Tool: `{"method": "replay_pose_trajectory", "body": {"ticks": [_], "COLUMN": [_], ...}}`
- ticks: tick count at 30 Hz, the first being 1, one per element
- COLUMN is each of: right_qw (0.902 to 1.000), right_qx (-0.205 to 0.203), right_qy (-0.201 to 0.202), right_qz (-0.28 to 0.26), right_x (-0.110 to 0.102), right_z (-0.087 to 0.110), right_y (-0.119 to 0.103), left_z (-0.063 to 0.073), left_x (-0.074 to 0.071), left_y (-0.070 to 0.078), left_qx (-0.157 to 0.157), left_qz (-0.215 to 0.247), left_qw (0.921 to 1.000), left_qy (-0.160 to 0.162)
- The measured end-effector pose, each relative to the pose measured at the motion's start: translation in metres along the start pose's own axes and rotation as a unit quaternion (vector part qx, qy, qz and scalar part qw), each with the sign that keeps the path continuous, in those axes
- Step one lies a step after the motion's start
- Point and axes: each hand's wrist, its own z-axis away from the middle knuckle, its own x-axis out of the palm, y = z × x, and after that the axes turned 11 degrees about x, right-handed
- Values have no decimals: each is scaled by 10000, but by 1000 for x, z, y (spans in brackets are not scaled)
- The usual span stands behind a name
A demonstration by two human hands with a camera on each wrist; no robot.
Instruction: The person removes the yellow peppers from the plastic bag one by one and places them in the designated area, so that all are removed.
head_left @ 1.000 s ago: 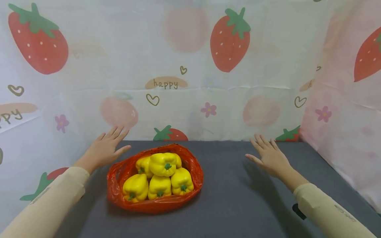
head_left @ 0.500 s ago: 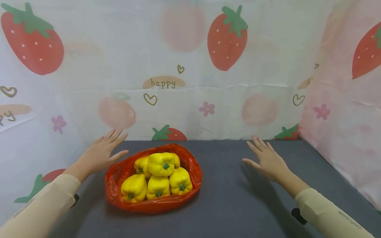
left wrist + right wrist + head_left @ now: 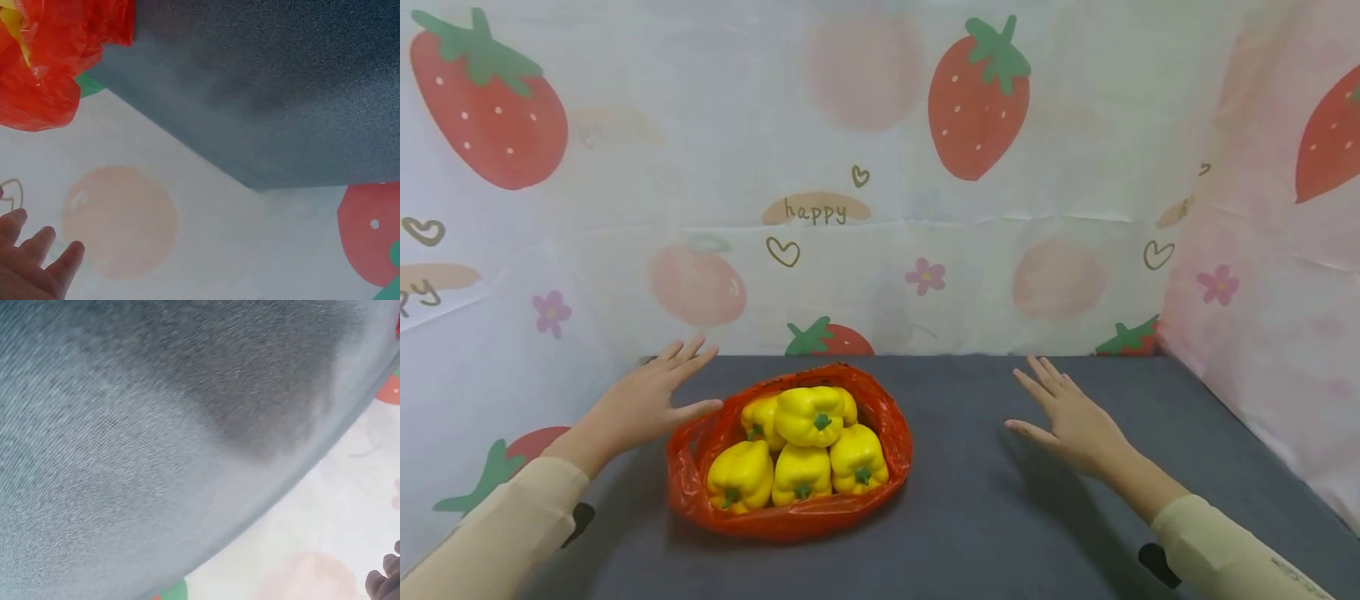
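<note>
A red plastic bag [image 3: 790,523] with its mouth spread wide stands left of centre on the dark grey table. Several yellow bell peppers [image 3: 810,417] with green stems are heaped inside it. My left hand [image 3: 643,402] hovers beside the bag's far left side, fingers spread and holding nothing. In the left wrist view its fingertips [image 3: 65,262] show low in the corner, apart from the red bag [image 3: 56,56]. Over the right part of the table hangs my right hand [image 3: 1078,421], fingers extended and nothing in it.
The grey tabletop [image 3: 955,500] ends at a back curtain [image 3: 880,283] printed with strawberries and peaches. Another curtain [image 3: 1285,350] runs along the right side. A dark band [image 3: 1159,565] shows under the right sleeve, and another [image 3: 578,523] under the left.
Both hands have sunk a little lower, the left one also drifting slightly left and the right one slightly inward. The bag and peppers stay as they were.
</note>
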Motion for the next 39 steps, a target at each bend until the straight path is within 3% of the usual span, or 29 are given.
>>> {"method": "replay_pose_trajectory", "body": {"ticks": [11, 16, 22, 27, 39], "right_qw": [9997, 9994, 9992, 9991, 9981], "right_qx": [-174, -245, -229, -213, -211], "right_qy": [129, 190, 135, 158, 92], "right_qz": [-121, -167, -311, -341, -579], "right_x": [7, 10, 10, 10, 14], "right_z": [4, 5, 8, 8, 8], "right_y": [-14, -23, -35, -40, -50], "left_z": [14, 21, 30, 30, 31], "left_x": [5, 7, 10, 11, 7], "left_y": [5, 5, -1, -2, 1], "left_qx": [-306, -400, -764, -1013, -1068], "left_qz": [394, 568, 794, 992, 1511], "left_qw": [9987, 9976, 9939, 9897, 9826], "left_qy": [-135, -53, -85, -188, -144]}}
